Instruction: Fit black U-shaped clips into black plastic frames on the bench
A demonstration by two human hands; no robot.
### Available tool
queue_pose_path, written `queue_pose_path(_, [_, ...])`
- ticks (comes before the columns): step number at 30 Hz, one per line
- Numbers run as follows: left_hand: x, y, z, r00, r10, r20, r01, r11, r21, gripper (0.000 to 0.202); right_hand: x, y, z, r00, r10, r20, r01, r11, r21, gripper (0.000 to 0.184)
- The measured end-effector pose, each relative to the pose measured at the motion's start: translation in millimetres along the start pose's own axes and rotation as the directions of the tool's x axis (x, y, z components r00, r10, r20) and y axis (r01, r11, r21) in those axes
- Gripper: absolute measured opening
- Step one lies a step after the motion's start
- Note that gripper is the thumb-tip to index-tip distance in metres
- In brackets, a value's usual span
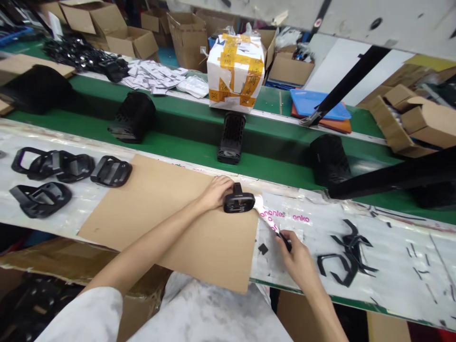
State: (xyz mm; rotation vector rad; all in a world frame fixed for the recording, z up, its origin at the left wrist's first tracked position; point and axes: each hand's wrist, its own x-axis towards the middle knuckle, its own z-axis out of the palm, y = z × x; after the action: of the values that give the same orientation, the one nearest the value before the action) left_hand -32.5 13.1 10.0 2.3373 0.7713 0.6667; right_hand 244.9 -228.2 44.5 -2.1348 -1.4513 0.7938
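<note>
My left hand (216,191) is closed round a small black plastic frame part (239,201) and holds it on the far right corner of a brown cardboard sheet (171,218). My right hand (298,259) is closed on a thin tool with a dark handle (285,241), whose tip points up toward the part. Black plastic offcuts (347,259) lie on the plastic-covered bench to the right of my right hand.
Several black frame parts (57,173) lie at the bench's left. A green conveyor belt (185,149) behind carries black housings (133,117). A taped white box (235,71), cardboard boxes (416,121) and a blue tray (313,102) stand beyond. A black bar (392,178) crosses at right.
</note>
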Motion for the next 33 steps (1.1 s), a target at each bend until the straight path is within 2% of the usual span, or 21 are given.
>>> queue_pose_path(2, [-1.5, 1.6, 1.1, 1.0, -0.002, -0.011, 0.002, 1.0, 0.015, 0.012, -19.9, 4.4, -0.7, 0.994, 0.039, 0.102, -0.051, 0.992, 0.112, 0.04])
queue_pose_path(5, [0.3, 2.3, 0.2, 1.0, -0.012, -0.003, 0.012, 1.0, 0.009, 0.008, -50.9, 8.5, 11.1, 0.986, 0.057, 0.158, -0.094, 0.967, 0.239, 0.042])
queue_pose_path(7, [3.2, 2.1, -1.7, 0.999, -0.028, 0.025, 0.028, 1.0, 0.012, 0.01, -65.1, 5.2, 22.9, 0.988, 0.038, 0.147, -0.074, 0.966, 0.249, 0.042])
queue_pose_path(9, [5.8, 1.8, -3.4, 0.998, -0.043, 0.047, 0.043, 0.999, 0.013, 0.013, -70.4, -3.5, 33.7, 0.997, -0.002, 0.083, -0.015, 0.977, 0.212, 0.042])
queue_pose_path(11, [7.5, 1.8, -4.0, 0.997, -0.055, 0.051, 0.054, 0.999, 0.005, 0.016, -67.4, -15.0, 41.9, 0.999, -0.046, -0.002, 0.046, 0.985, 0.166, 0.046])
queue_pose_path(13, [8.0, 1.9, -3.3, 0.997, -0.056, 0.044, 0.057, 0.998, -0.007, 0.017, -59.5, -26.2, 47.0, 0.997, -0.066, -0.029, 0.069, 0.989, 0.132, 0.052])
queue_pose_path(17, [7.6, 2.0, 0.1, 0.999, -0.047, 0.023, 0.048, 0.998, -0.049, 0.01, -45.4, -38.9, 47.7, 0.993, -0.071, 0.097, 0.062, 0.993, 0.098, 0.058])
queue_pose_path(19, [8.2, 1.6, 1.1, 0.999, -0.047, 0.014, 0.048, 0.997, -0.061, 0.009, -44.1, -38.7, 45.0, 0.993, -0.075, 0.097, 0.066, 0.994, 0.091, 0.059])
queue_pose_path(24, [13.3, -1.7, -0.7, 1.0, -0.01, 0.016, 0.01, 0.999, -0.048, 0.012, -48.9, -31.5, 44.1, 0.983, -0.165, -0.081, 0.171, 0.983, 0.073, 0.056])
queue_pose_path(26, [15.8, -4.0, -1.1, 1.0, 0.01, 0.012, -0.009, 0.999, -0.049, 0.009, -47.5, -32.9, 45.5, 0.976, -0.187, -0.113, 0.196, 0.978, 0.073, 0.057])
queue_pose_path(31, [20.3, -10.3, 2.1, 0.999, 0.015, 0.033, -0.014, 0.999, -0.037, 0.007, -40.9, -43.0, 37.1, 0.995, -0.071, 0.074, 0.069, 0.997, 0.027, 0.061])
queue_pose_path(33, [21.1, -12.4, 3.8, 0.999, 0.018, 0.031, -0.017, 0.999, -0.032, 0.011, -42.5, -42.9, 33.3, 0.997, -0.065, 0.039, 0.064, 0.998, 0.027, 0.062])
